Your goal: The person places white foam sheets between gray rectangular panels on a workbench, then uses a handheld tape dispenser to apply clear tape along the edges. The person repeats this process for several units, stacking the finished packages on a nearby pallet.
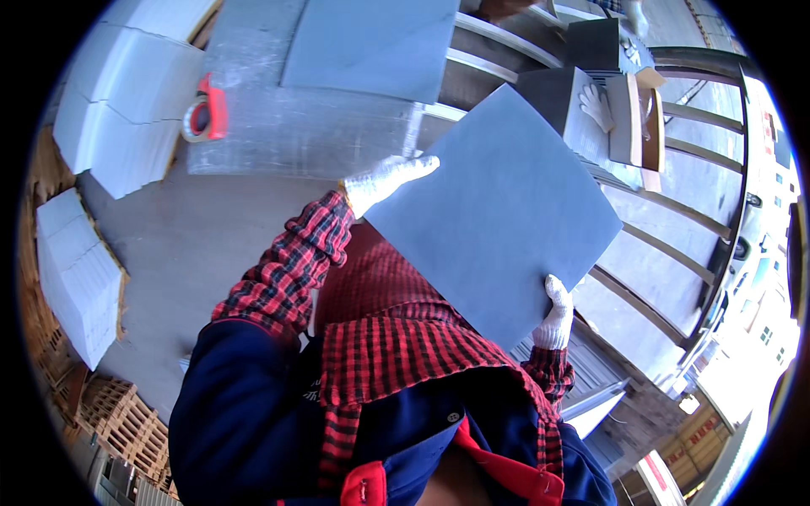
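Note:
A large square grey tile (498, 211) is held between my two hands in front of my body, turned so that one corner points away from me. My left hand (392, 180), in a white knitted glove, grips its left edge with the thumb laid on top. My right hand (554, 314), gloved the same way, closes on the lower right edge, thumb on the face. The fingers of both hands are hidden under the tile. Beyond my left hand, another grey tile (367, 51) lies on a scuffed metal-topped table (287, 135).
A red tape dispenser (215, 110) rests at the table's left edge. White tile stacks (126, 97) stand farther left. To the right, a slatted metal frame (675, 244) carries dark grey stacks (548, 88), a loose white glove (596, 105) and an open cardboard box (624, 118). Another person's gloved hand (637, 18) shows at the top.

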Demonstrator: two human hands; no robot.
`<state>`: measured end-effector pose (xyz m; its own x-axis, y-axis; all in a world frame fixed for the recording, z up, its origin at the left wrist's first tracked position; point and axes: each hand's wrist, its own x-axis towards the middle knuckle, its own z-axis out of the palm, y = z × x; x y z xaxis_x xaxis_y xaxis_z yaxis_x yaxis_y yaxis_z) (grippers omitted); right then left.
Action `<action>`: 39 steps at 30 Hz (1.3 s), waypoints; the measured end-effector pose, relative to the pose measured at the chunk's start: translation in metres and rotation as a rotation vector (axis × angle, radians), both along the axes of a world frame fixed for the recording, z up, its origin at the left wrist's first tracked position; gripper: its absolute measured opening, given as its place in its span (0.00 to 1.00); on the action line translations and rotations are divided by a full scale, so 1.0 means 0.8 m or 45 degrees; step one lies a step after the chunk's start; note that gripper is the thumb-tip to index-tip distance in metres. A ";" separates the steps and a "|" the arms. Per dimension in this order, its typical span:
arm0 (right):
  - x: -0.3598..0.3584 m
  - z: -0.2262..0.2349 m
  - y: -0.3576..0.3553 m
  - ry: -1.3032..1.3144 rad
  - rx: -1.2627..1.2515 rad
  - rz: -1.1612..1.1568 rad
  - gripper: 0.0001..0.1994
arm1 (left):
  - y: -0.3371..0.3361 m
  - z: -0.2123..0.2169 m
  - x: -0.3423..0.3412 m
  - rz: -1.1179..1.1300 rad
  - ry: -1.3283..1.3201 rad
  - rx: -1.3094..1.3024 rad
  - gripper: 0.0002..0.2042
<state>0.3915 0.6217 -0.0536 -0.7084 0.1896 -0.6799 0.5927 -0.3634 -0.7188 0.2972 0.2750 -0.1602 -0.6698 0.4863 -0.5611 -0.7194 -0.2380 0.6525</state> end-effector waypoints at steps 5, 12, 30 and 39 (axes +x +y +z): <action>0.051 -0.023 -0.036 0.013 -0.164 -0.042 0.18 | -0.051 0.042 0.041 -0.152 0.039 -0.360 0.27; 0.057 0.027 -0.072 0.069 0.016 0.246 0.22 | -0.038 0.032 -0.018 -0.202 0.394 -0.849 0.37; 0.079 -0.140 -0.042 -0.121 -0.097 -0.158 0.50 | 0.017 -0.010 -0.082 0.116 0.455 -0.922 0.35; 0.011 -0.191 -0.032 -0.062 -0.047 -0.056 0.45 | 0.027 0.052 -0.076 0.171 0.570 -1.253 0.33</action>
<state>0.4001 0.5964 -0.2064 -0.6655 0.1939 -0.7207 0.6097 -0.4157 -0.6749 0.2364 0.2966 -0.1189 -0.9244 -0.1352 -0.3566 -0.3764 0.4732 0.7965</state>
